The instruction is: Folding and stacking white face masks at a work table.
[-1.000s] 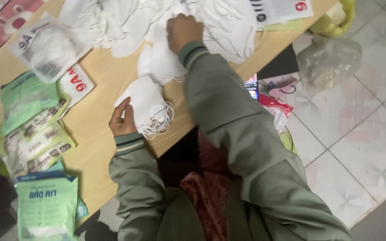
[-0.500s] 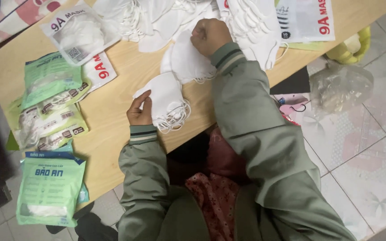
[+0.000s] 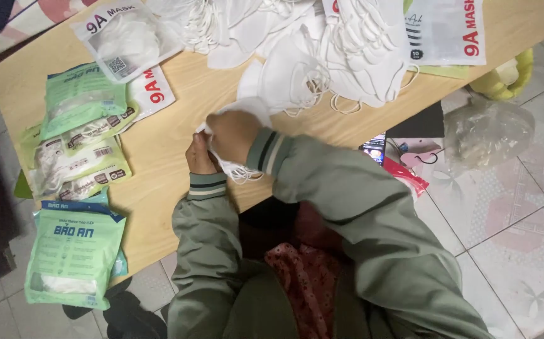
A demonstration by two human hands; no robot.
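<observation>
Masks (image 3: 237,168) stacked white between my left hand (image 3: 200,156) and right hand (image 3: 233,135), both grips closed on them above the counter's (image 3: 159,150) near edge, could, I judge, slip apart if their dangling ear loops snag.

Two hands, left hand (image 3: 200,156) and right hand (image 3: 233,134), together on a small stack of masks (image 3: 242,168) at the near edge of the table (image 3: 165,135). Behind them, a big heap of loose masks (image 3: 297,44). Left of the hands, packets (image 3: 74,135). Right of the table, on the floor, maybe a plastic bag (image 3: 487,133).
</observation>
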